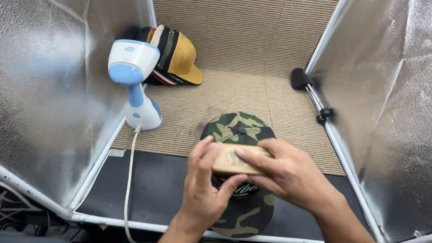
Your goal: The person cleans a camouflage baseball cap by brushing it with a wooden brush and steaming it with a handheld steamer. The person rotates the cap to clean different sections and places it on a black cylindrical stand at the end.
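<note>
A camouflage cap [237,130] lies in front of me, its crown on the beige ribbed mat [276,105] and its brim over the black surface [153,182]. Both hands hold a light wooden brush block [231,160] flat against the cap's front panel. My left hand [203,187] grips its near end from below, thumb under the block. My right hand [285,172] lies across the top, fingers pointing left along the block. The cap's front panel is mostly hidden under my hands.
A white and blue handheld garment steamer [134,82] stands at the left on the mat, its white cord [129,181] running toward me. A stack of caps [172,55] leans in the back left corner. Silvery reflective walls [35,87] close both sides; a black clamp [301,79] sits right.
</note>
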